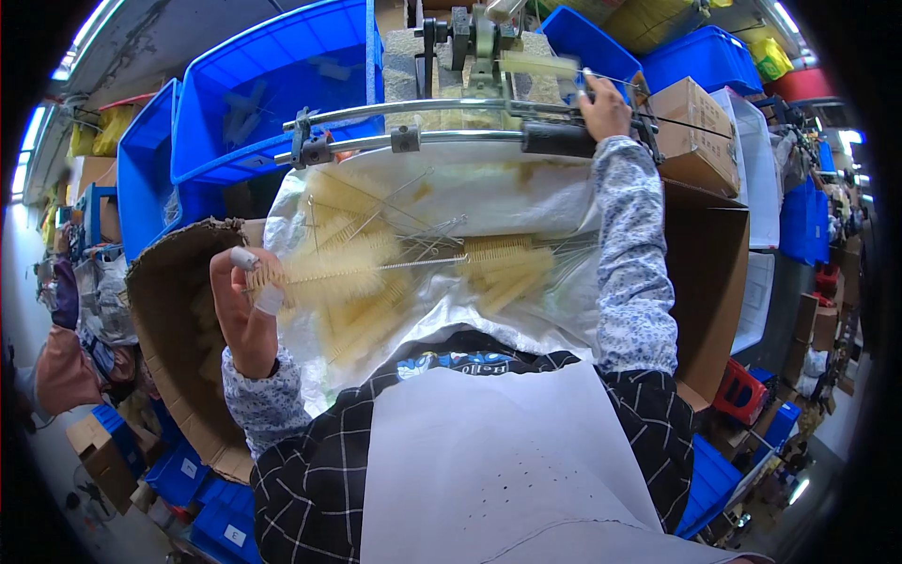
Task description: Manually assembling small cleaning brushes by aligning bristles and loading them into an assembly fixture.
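Note:
My left hand (249, 305), with white wraps on its fingers, is closed around the bristle end of a pale yellow bottle brush (343, 270). The brush's twisted wire stem points right, across the pile. At the back right, my right hand (606, 108) is by the metal machine's black cylinder (556, 138), fingers bent and close together. Just left of those fingertips, a pale bristle brush (537, 64) lies across the machine, slightly blurred. What the right fingers grip is too small to tell. More bottle brushes (503, 263) with wire stems lie on white sheeting (442, 324) before me.
Steel rods (432, 106) of the machine span the back of the workplace. Blue bins (272, 89) stand at the back left, an open cardboard box (174, 320) at the left. Cardboard boxes (700, 132) are at the right. Another person's sleeve (66, 371) shows far left.

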The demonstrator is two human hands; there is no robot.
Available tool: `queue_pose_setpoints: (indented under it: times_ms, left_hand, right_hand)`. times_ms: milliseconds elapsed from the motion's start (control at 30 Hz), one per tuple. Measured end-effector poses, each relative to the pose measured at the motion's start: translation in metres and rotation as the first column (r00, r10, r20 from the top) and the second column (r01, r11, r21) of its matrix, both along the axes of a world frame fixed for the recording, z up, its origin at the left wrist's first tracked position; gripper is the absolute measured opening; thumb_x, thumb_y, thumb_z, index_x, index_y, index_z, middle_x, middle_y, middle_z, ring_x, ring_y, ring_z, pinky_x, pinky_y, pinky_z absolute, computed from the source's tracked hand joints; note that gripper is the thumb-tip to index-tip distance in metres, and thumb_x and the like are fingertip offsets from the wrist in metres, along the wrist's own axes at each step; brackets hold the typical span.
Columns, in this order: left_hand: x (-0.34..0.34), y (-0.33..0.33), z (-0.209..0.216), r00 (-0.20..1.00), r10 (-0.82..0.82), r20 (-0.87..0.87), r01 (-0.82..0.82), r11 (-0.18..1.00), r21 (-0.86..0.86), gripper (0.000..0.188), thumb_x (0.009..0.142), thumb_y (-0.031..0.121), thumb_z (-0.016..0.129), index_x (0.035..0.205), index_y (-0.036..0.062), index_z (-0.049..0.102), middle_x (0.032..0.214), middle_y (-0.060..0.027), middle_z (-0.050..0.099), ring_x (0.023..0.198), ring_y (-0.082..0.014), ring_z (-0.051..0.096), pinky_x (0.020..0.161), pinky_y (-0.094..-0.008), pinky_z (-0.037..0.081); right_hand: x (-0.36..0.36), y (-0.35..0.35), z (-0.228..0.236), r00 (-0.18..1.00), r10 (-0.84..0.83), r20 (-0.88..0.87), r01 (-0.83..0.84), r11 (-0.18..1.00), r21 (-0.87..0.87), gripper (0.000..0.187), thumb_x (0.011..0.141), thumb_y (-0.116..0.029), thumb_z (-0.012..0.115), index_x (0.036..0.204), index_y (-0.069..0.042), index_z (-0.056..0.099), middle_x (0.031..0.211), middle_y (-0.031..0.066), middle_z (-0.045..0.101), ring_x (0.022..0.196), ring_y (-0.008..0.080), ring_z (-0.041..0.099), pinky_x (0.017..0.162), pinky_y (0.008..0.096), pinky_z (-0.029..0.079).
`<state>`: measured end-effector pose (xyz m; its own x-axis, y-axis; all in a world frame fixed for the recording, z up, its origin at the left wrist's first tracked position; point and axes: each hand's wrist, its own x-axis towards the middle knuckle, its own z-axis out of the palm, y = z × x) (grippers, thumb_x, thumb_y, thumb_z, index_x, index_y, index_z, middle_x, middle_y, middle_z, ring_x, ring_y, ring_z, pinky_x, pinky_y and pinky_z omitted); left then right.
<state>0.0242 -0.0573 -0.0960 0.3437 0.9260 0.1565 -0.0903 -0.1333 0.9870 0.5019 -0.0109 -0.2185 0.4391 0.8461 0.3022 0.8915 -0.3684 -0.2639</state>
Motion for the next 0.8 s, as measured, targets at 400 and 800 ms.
queue_pose_setpoints:
  times_ms: [400, 800]
  left_hand:
    - [0.027, 0.018, -0.007, 0.980, -0.197, 0.034, 0.200, 0.969, -0.148, 0.024, 0.076, 0.003, 0.052, 0.098, 0.0051, 0.043, 0.089, -0.0011, 0.046, 0.084, -0.0080, 0.045, 0.074, -0.0221, 0.037]
    - [0.102, -0.014, -0.044, 0.941, -0.332, -0.067, 0.322, 0.938, -0.126, 0.029, 0.075, -0.003, 0.057, 0.098, 0.0051, 0.041, 0.087, -0.0033, 0.045, 0.072, -0.0080, 0.050, 0.061, -0.0207, 0.043]
  right_hand:
    - [0.093, 0.002, 0.026, 0.936, 0.316, 0.153, -0.266, 0.923, -0.277, 0.023, 0.085, -0.022, 0.041, 0.103, -0.018, 0.056, 0.094, 0.0080, 0.057, 0.092, 0.0233, 0.052, 0.078, 0.0296, 0.040]
    - [-0.164, -0.098, 0.073, 0.180, 0.359, -0.916, -0.815, 0.576, 0.065, 0.037, 0.082, -0.022, 0.053, 0.116, -0.011, 0.046, 0.103, 0.0091, 0.054, 0.098, 0.0219, 0.049, 0.084, 0.0341, 0.040]
